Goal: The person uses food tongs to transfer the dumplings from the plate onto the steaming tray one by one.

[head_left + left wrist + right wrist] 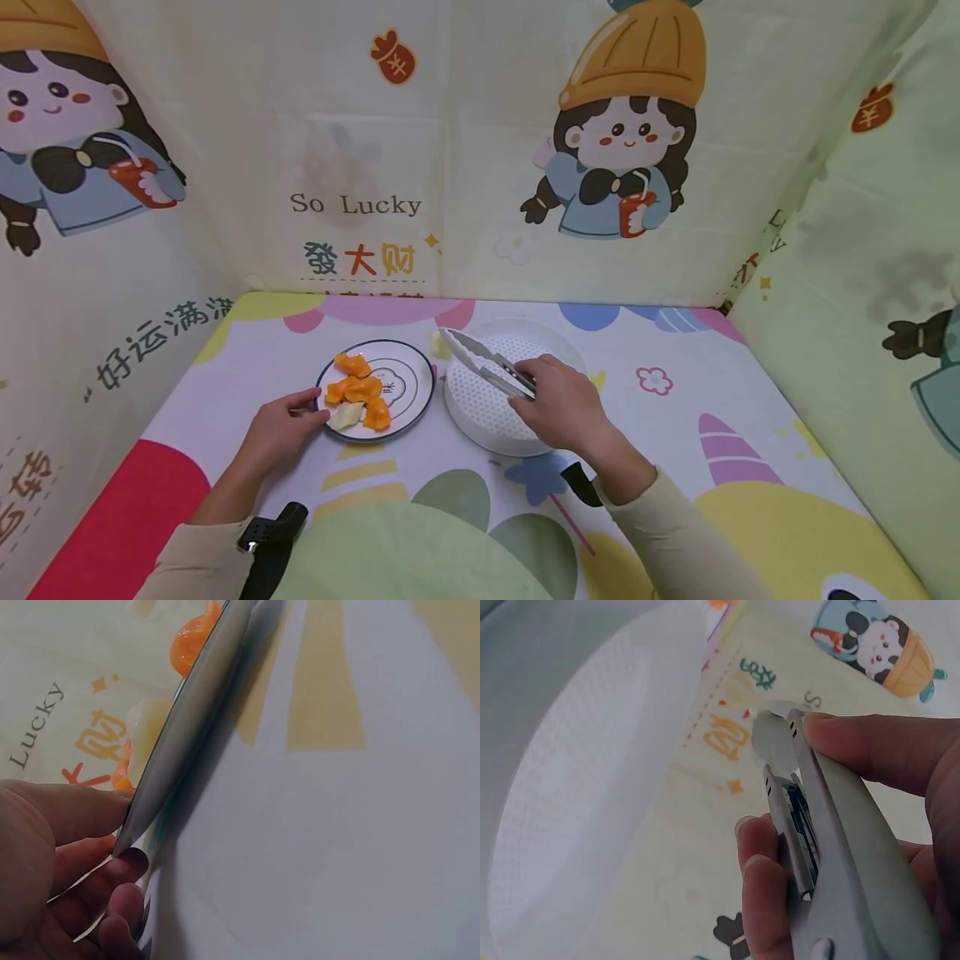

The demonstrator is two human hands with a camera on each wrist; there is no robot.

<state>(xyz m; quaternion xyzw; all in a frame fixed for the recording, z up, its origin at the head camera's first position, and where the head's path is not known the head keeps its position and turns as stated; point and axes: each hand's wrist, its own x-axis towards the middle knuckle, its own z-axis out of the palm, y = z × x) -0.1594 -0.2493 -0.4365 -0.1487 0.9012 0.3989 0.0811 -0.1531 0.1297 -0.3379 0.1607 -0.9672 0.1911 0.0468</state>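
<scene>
My left hand (279,432) pinches the near-left rim of a white plate (411,390) with a dark edge. In the left wrist view the thumb lies over the rim and fingertips sit under it. Several glossy orange pieces (363,389) and one pale piece (346,416) lie on the plate's left half. My right hand (568,408) grips metal tongs (825,832) with pale tips. They extend over a round white perforated basket (472,417), arms slightly parted, with nothing seen between the tips. The basket stands right of the plate, partly covered by that hand and the tongs.
A colourful printed cloth (645,450) covers the table. Printed sheets (480,167) hang behind the table's far edge and along both sides. Dark straps (273,537) circle both wrists over pale sleeves.
</scene>
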